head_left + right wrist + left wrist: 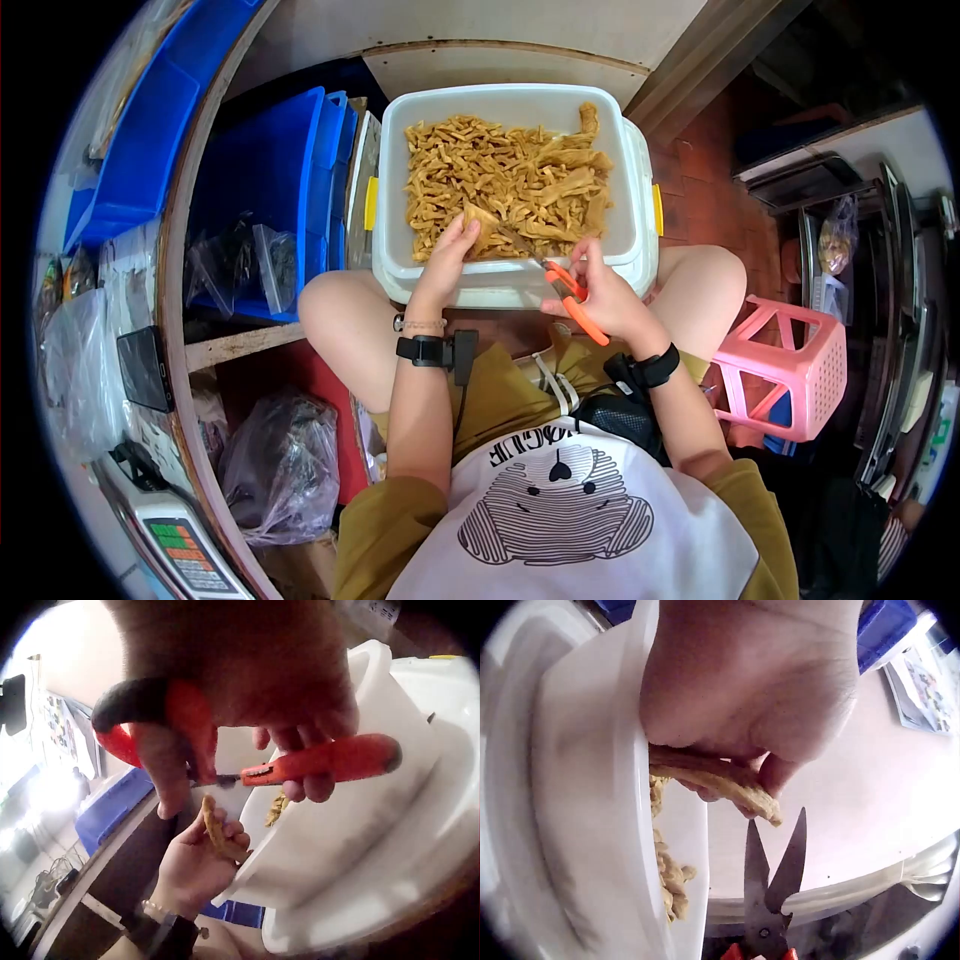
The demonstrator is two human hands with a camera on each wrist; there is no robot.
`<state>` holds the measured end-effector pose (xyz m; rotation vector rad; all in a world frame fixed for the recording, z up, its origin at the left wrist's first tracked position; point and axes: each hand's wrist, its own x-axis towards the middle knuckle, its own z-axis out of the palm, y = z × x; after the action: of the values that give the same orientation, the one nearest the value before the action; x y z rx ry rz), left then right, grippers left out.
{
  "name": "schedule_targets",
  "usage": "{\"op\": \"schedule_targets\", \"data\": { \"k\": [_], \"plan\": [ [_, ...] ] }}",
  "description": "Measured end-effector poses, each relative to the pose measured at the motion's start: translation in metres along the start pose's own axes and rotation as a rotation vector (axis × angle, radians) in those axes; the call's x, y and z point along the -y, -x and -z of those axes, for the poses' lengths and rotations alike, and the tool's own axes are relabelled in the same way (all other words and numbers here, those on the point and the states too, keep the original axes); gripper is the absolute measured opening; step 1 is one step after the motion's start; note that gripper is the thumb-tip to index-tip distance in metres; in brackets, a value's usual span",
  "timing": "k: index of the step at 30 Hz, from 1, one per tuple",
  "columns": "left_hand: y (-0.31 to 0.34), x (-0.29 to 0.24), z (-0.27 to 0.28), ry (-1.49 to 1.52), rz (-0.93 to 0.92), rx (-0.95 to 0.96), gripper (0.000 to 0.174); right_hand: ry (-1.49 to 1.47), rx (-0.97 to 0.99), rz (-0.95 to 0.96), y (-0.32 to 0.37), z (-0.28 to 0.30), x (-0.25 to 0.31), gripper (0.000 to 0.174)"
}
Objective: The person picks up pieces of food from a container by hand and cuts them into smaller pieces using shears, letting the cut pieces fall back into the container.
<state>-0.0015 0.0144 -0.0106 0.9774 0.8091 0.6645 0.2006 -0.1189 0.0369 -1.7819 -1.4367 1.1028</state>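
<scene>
My left hand (pixel 446 260) pinches a flat, yellow-brown food piece (pixel 731 786) between thumb and fingers, at the near side of a white plastic tub (pixel 392 180). My right hand (pixel 614 300) grips scissors (pixel 583 312) with orange-red and black handles, thumb and fingers around them. In the left wrist view the scissor blades (pixel 787 870) stand apart, their tips close to the piece's end. Many cut strips (pixel 460 160) of the same food fill the tub, with larger uncut pieces (pixel 565 185) toward its right side. The right wrist view shows the piece's edge between the left fingers.
The tub sits on a white lidded box with yellow latches (pixel 371 203), between the person's knees. Blue bins (pixel 270 190) stand on a wooden shelf at the left. A pink stool (pixel 800 370) is at the right, and a scale (pixel 185 550) lies lower left.
</scene>
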Motion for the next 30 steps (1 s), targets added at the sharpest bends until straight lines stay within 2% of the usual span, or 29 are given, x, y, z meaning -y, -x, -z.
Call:
{"op": "schedule_targets", "data": {
  "k": [1,3,10,12,13,15,20,26,29,30],
  "plan": [
    [0.001,0.0,0.0,0.0,0.002,-0.001,0.04,0.094,0.105,-0.095,0.001,0.002,0.006,0.064],
    [0.003,0.0,0.0,-0.05,-0.068,0.131,0.038,0.08,0.11,-0.083,0.0,-0.001,0.004,0.064],
    [-0.008,0.015,0.011,-0.242,-0.151,0.221,0.031,-0.04,0.128,-0.07,-0.003,-0.008,0.003,0.064],
    [-0.006,0.008,0.012,-0.635,-0.14,0.234,0.03,-0.074,0.134,-0.066,-0.002,-0.011,0.007,0.064],
    [-0.003,0.003,0.008,-0.634,-0.139,0.236,0.03,-0.106,0.14,-0.06,-0.002,-0.013,0.008,0.065],
    [0.005,-0.003,0.0,-0.869,-0.245,0.207,0.03,-0.134,0.144,-0.054,-0.004,-0.016,0.009,0.065],
    [0.0,0.0,0.009,-0.825,-0.186,0.261,0.03,-0.121,0.144,-0.074,-0.005,-0.014,0.017,0.068],
    [-0.003,0.008,0.013,-0.803,-0.175,0.267,0.03,-0.028,0.043,-0.048,-0.003,-0.015,0.018,0.067],
    [-0.001,0.013,0.007,-0.692,-0.189,0.157,0.032,0.088,-0.048,-0.015,-0.002,-0.011,0.022,0.065],
    [-0.001,0.009,0.007,-0.703,-0.178,0.193,0.034,0.087,-0.039,-0.015,-0.002,-0.011,0.021,0.065]
  ]
}}
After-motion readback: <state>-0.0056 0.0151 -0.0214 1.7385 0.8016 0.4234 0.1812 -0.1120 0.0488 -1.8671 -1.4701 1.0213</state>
